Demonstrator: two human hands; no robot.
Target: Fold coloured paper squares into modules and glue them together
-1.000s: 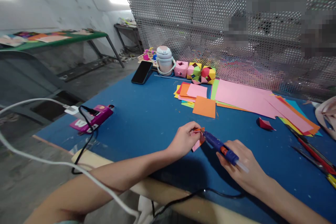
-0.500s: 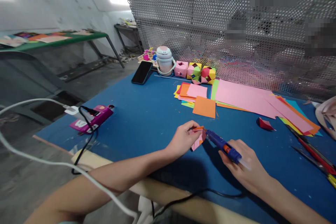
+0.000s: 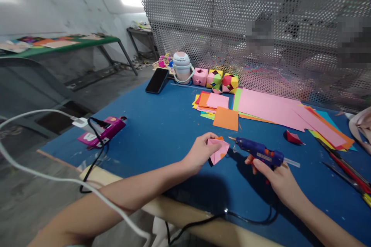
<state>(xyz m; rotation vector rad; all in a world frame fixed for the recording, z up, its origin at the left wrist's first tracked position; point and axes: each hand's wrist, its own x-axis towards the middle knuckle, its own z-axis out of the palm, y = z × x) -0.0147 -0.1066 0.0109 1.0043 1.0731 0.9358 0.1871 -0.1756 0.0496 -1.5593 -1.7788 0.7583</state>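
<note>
A small folded paper piece (image 3: 219, 153), pink with bits of orange, is pinched between the thumb and fingers of my left hand (image 3: 199, 151) just above the blue table. My right hand (image 3: 274, 175) is wrapped round a blue hot glue gun (image 3: 256, 149); its nozzle points left, a short gap away from the folded paper. A clear glue stick (image 3: 292, 162) sticks out of the gun's back end. Behind my hands lies a single orange paper square (image 3: 226, 119), beside a stack of small coloured squares (image 3: 213, 100).
Folded paper cubes (image 3: 200, 76) and a white flask (image 3: 182, 67) stand along the mesh panel. A phone (image 3: 157, 80) leans nearby. Pink sheets (image 3: 269, 106), a red folded piece (image 3: 293, 137) and scissors (image 3: 348, 179) lie right. A purple power strip (image 3: 101, 131) and cables sit left.
My right hand has drawn the glue gun back to the right and turned it more level, so its tip has left the folded paper. My left hand has tilted the paper slightly.
</note>
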